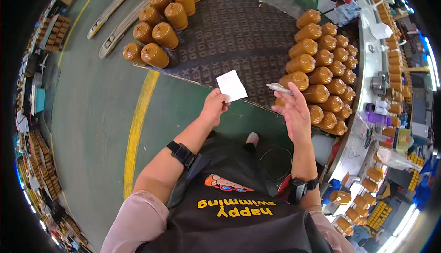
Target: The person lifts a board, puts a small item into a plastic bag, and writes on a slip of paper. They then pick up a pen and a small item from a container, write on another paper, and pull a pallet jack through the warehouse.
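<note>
In my left hand (214, 108), closed with the thumb on top, is a small white slip of paper (232, 86) held by its lower left corner. Faint marks show on its upper part. My right hand (295, 113) is raised to the right of the paper, apart from it. Between its thumb and fingers sits a short silvery pen (279, 88), its pale end pointing left toward the paper. Just beyond that hand stand rows of glossy brown jars (303, 63) on a dark printed board (229, 32).
More brown jars (165, 35) stand on the board's far left. Two long wooden bars (124, 32) lie on the green floor beside a yellow line (138, 124). Along the right runs a metal workbench (370, 69) with cups, a purple item and jars.
</note>
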The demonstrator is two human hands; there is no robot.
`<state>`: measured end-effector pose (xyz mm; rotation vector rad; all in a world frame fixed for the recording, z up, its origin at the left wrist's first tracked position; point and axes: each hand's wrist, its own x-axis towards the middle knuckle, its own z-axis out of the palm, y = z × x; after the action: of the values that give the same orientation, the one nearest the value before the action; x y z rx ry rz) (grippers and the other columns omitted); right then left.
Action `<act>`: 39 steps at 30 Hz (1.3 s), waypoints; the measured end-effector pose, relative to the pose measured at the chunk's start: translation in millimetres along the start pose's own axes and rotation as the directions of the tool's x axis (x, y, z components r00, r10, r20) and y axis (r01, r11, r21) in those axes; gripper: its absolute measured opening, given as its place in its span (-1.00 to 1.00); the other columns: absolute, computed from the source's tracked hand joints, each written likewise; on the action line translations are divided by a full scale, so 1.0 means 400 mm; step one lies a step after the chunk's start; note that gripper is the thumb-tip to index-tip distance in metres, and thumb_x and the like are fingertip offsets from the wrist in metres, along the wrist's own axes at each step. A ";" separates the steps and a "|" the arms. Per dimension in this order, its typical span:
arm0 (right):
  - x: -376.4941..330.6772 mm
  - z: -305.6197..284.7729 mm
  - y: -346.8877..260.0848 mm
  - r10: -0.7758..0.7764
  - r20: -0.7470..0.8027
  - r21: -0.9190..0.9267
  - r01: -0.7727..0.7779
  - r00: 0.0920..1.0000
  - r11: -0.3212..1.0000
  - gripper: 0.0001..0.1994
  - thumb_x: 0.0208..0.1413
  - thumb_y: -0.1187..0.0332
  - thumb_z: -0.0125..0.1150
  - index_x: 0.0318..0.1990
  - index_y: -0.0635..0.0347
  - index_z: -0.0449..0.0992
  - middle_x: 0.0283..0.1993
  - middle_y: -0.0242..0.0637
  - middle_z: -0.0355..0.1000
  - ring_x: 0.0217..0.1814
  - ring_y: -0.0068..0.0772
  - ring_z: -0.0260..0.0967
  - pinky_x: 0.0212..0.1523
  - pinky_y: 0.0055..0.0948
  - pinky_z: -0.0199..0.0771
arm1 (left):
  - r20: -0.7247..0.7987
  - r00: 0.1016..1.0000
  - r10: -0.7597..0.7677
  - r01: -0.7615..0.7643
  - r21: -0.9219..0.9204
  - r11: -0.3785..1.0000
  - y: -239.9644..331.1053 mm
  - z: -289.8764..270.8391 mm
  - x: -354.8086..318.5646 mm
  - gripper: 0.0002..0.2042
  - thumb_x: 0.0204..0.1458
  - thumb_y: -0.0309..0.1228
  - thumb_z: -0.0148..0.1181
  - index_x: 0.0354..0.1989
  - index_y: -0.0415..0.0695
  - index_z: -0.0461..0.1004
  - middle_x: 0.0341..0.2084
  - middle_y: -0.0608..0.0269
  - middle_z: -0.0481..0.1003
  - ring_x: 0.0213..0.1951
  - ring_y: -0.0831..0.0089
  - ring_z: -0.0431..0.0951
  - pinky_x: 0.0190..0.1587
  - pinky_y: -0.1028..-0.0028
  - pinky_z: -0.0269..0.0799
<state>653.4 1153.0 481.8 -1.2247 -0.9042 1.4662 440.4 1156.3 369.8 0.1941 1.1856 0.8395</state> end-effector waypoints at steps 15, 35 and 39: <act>0.851 0.257 1.252 0.157 0.199 -0.193 -0.118 0.967 0.974 -0.64 0.19 0.15 0.01 -0.09 0.31 0.44 -0.31 -0.32 0.43 -0.30 -0.60 0.33 -0.21 -0.57 0.35 | -0.174 0.818 0.549 -0.215 0.792 0.572 -0.150 -0.627 1.099 -0.59 -0.03 -0.48 0.09 0.03 -0.16 0.21 -0.43 -0.23 0.46 -0.35 -0.08 0.49 -0.34 0.13 0.38; 1.105 0.178 1.634 -0.208 0.247 -0.586 0.317 0.946 0.746 -0.83 -0.17 0.57 0.23 -0.40 0.23 0.36 -0.54 -0.28 0.35 -0.58 -0.49 0.33 -0.55 -0.54 0.33 | 0.327 0.620 0.714 -0.307 0.938 -0.163 -0.291 -0.748 1.401 -0.52 -0.21 -0.35 0.26 0.01 0.02 0.44 -0.26 0.19 0.36 -0.21 0.18 0.31 -0.11 0.24 0.20; 1.120 0.172 1.652 -0.222 0.250 -0.588 0.330 0.943 0.738 -0.82 -0.19 0.59 0.23 -0.41 0.23 0.36 -0.55 -0.26 0.33 -0.60 -0.43 0.31 -0.56 -0.52 0.32 | 0.349 0.593 0.726 -0.302 0.932 -0.201 -0.303 -0.751 1.428 -0.53 -0.20 -0.33 0.25 0.00 0.02 0.44 -0.27 0.20 0.36 -0.27 0.22 0.31 -0.19 0.30 0.22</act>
<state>439.0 1432.8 -237.8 -1.3630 -1.7107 1.0524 304.7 1367.6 -236.8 2.0240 1.9095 0.6011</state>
